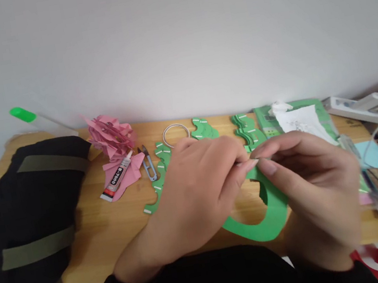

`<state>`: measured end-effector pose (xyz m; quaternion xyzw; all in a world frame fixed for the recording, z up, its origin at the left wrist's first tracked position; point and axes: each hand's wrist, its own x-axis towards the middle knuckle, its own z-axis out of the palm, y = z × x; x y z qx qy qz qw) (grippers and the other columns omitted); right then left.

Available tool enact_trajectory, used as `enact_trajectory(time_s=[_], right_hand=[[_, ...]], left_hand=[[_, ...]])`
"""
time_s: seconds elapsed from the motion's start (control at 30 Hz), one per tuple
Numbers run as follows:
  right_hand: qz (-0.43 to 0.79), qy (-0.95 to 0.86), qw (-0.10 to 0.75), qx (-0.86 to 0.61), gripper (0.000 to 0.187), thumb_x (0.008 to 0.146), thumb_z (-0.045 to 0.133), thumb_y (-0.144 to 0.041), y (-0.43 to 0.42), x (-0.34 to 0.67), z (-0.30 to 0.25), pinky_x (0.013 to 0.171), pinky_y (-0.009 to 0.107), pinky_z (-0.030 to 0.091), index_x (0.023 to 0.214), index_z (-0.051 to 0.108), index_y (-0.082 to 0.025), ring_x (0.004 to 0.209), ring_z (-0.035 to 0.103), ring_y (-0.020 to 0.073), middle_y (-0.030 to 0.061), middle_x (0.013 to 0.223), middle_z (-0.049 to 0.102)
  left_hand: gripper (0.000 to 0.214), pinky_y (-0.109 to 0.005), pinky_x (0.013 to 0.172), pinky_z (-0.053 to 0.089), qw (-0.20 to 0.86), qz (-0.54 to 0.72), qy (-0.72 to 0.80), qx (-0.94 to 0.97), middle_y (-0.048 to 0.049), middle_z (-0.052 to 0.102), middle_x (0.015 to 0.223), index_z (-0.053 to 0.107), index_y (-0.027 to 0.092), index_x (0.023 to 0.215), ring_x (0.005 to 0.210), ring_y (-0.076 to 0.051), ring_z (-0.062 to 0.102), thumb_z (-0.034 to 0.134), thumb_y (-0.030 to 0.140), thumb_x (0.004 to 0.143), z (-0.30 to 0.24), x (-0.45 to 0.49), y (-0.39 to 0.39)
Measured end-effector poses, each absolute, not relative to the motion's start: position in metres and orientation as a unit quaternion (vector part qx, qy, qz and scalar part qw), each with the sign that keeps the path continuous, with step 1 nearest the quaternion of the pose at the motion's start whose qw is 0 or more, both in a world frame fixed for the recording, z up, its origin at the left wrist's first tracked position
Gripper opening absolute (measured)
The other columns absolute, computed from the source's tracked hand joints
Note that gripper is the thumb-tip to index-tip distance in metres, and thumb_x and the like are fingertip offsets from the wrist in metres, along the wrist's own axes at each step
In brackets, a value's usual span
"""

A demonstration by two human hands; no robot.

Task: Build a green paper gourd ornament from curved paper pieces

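2 hands (197, 189) (322, 181) pinch green piece (275, 211).

Left of one ring (174, 125), one glue tube (117, 176), one pair of snips (150, 169), one black bag (36, 207) and one group of green cutouts (160, 183) are lying; right of it, two such groups (204, 129) are lying. Nearer than it, two hands (199, 186) are holding one green band (275, 214).

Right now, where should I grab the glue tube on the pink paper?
I'd pinch the glue tube by the long edges of its middle, coming from above on the near side. It lies flat and slanted, with crumpled pink paper just beyond its narrow end and its flat end towards you.
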<state>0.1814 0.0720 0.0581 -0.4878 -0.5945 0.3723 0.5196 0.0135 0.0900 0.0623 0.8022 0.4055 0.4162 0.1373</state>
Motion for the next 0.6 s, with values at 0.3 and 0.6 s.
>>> enact_trajectory(time_s=[0.3, 0.6], right_hand=[[0.350, -0.582, 0.535, -0.504, 0.011, 0.079, 0.071, -0.015, 0.0696, 0.1772, 0.0571, 0.053, 0.023, 0.052, 0.082, 0.069, -0.025, 0.060, 0.061, 0.0106, -0.0030, 0.071, 0.067], [0.361, -0.585, 0.534, -0.492, 0.014, 0.081, 0.069, -0.014, 0.0711, 0.1791, 0.0574, 0.055, 0.022, 0.054, 0.085, 0.071, -0.027, 0.062, 0.063, 0.0107, -0.0024, 0.072, 0.069]], left_hand=[[0.014, -0.031, 0.070, 0.044, 0.119, 0.428, 0.416, 0.793, 0.0037, 0.067, 0.074, 0.053, 0.020, 0.078, 0.067, -0.011, 0.059, 0.059, 0.021, 0.092, 0.0609, 0.0154, 0.0871], [0.014, -0.030, 0.067, 0.046, 0.132, 0.436, 0.407, 0.792, 0.0044, 0.066, 0.073, 0.052, 0.022, 0.079, 0.068, -0.011, 0.059, 0.058, 0.021, 0.092, 0.0596, 0.0143, 0.0891]])
